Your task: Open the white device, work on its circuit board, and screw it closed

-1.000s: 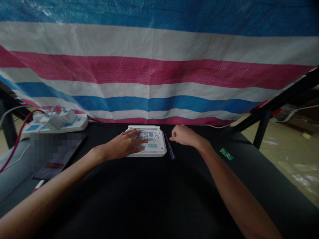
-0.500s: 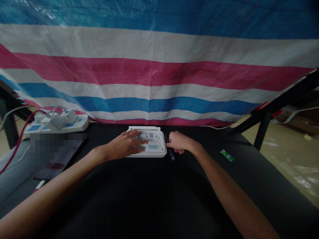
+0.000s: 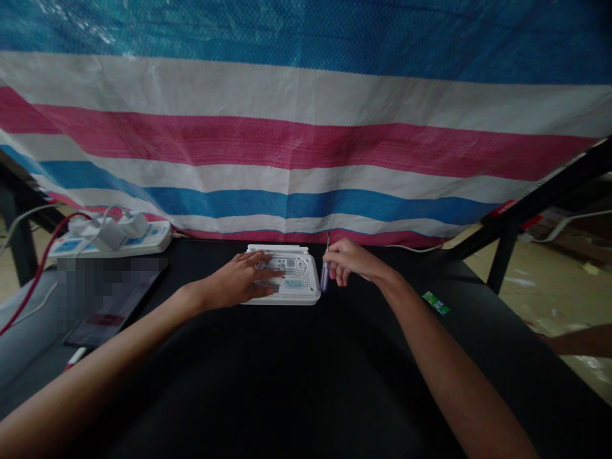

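Observation:
A white router (image 3: pixel 301 284) lies on the black table with its vented, labelled underside up and a white bar along its far edge. My left hand (image 3: pixel 239 278) rests on the router's left part, fingers spread and nothing held. Just right of the router, my right hand (image 3: pixel 348 260) pinches a screwdriver (image 3: pixel 325 275) with a clear purplish handle. Its thin metal shaft points up and away from me, and the handle hangs below my fingers. My fingers cover the part where shaft and handle meet.
At the left stand a white power strip (image 3: pixel 155 241) with plugs and cables, and a dark tablet-like device (image 3: pixel 117 306) on a cable. A small green packet (image 3: pixel 436 303) lies to the right. Striped sheeting (image 3: pixel 287 146) hangs behind the table. Another person's arm (image 3: pixel 581 341) shows at the right edge.
My right hand has picked the screwdriver up from the table beside the router and raised it. My left hand stays on the router. Another person's arm has come into view at the right.

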Demonstrator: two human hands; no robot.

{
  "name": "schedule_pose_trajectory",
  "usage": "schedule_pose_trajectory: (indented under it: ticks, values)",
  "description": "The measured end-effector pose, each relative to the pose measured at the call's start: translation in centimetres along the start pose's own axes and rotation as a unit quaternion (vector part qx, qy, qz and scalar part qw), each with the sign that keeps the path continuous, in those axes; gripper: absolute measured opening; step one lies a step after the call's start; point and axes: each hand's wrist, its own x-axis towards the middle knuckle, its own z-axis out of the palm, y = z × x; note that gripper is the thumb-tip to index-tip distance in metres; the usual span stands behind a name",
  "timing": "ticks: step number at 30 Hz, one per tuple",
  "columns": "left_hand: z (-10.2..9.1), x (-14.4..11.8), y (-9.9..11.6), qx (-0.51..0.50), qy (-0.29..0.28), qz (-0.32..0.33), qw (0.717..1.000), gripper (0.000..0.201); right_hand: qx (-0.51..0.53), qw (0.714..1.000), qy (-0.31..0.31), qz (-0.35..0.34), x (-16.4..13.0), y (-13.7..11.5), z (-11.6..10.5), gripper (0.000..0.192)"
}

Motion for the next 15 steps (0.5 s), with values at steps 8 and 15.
schedule_pose_trajectory:
  ticks: [8,15]
  values:
    - [-0.2,1.1,0.6,-0.205,0.156,-0.115,0.959,0.046,0.3,0.95,0.048,-0.07,0.4,-1.2,3.1,0.008]
    - [1.0,1.2,1.2,-0.276,0.181,-0.142,0.933,0.048,0.355,0.93,0.012,-0.096,0.6,-0.9,5.6,0.017]
